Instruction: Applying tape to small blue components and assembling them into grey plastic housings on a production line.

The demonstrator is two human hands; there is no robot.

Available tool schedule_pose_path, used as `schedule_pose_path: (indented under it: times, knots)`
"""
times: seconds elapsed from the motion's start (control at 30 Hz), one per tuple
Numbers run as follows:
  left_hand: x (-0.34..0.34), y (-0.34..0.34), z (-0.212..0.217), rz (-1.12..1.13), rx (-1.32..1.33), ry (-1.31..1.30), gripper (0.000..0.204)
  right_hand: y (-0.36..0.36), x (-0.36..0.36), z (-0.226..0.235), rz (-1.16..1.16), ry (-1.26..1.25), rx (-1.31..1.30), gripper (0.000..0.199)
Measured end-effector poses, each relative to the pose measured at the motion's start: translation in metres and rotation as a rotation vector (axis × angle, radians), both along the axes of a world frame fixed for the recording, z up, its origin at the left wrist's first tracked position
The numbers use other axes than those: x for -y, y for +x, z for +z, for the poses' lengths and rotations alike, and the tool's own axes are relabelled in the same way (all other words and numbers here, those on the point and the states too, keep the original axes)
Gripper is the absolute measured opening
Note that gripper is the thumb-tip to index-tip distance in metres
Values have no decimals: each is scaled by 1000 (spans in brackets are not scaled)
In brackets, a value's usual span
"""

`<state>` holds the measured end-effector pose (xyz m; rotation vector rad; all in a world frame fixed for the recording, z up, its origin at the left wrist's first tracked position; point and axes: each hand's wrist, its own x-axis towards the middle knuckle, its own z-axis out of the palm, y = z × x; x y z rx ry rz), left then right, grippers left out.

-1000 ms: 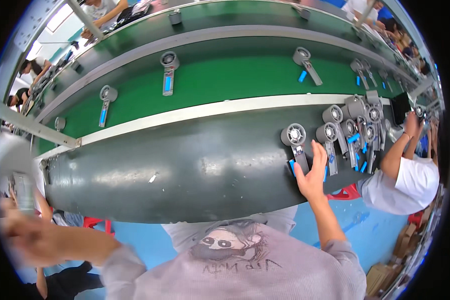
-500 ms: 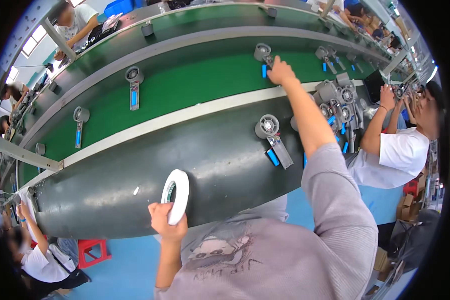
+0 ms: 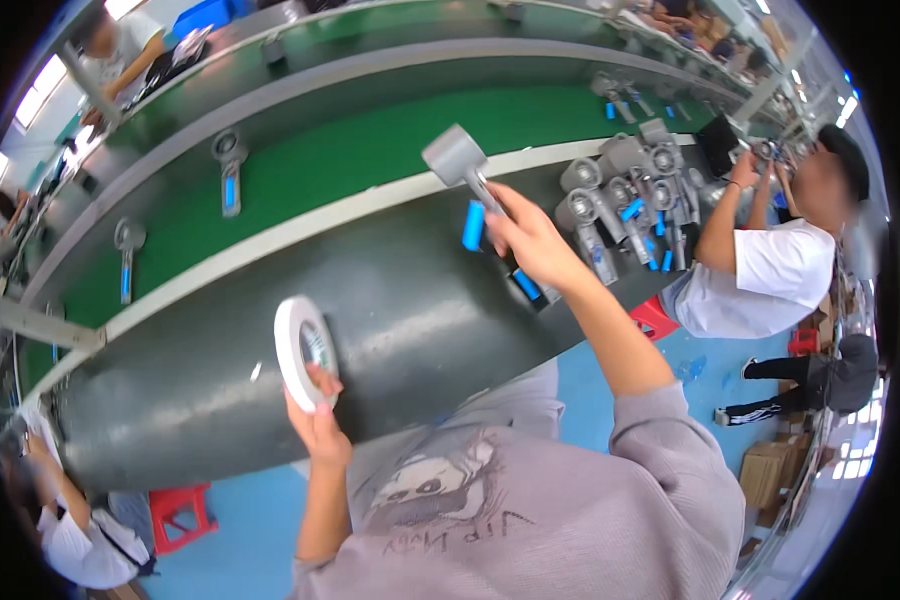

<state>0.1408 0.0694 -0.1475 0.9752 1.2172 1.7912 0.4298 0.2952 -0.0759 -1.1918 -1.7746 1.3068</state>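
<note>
A roll of white tape (image 3: 290, 345) stands on edge in my left hand (image 3: 317, 428), fingers closed around its lower rim above the dark work surface. My right hand (image 3: 532, 238) grips the handle of a grey handheld fan (image 3: 454, 156), lifted with its round head pointing up and left. From that handle hangs a blue cylindrical battery (image 3: 473, 226). Below my right hand, another fan unit lies mostly hidden; its blue battery (image 3: 526, 286) shows. Just right of my hand, a cluster of grey fans (image 3: 627, 190) with blue batteries lies on the surface.
Beyond a pale rail (image 3: 370, 198) runs a green conveyor belt (image 3: 320, 160) carrying spaced fans, including one fan (image 3: 230, 172) at left. A co-worker in a white shirt (image 3: 770, 285) works at the right. Red stools (image 3: 180, 518) stand on the blue floor. A small white scrap (image 3: 257, 372) lies near the tape.
My right hand has drawn back from the belt toward me, bringing the fan off it. My left hand has raised and turned the tape roll. The whole view has shifted.
</note>
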Motion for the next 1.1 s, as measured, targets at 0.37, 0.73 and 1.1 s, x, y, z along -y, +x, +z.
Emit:
schedule_pose_path:
  times: [0.37, 0.73, 1.1]
  knots:
    - [-9, 21, 72, -390, 786, 56, 46, 12, 67, -45, -213, 487, 693, 56]
    - [34, 34, 51, -385, 194, 78, 44, -37, 132, 32, 40, 558, -111, 37]
    - [36, 32, 82, -220, -682, 190, 41, -46, 140, 59, 353, 820, 85, 24]
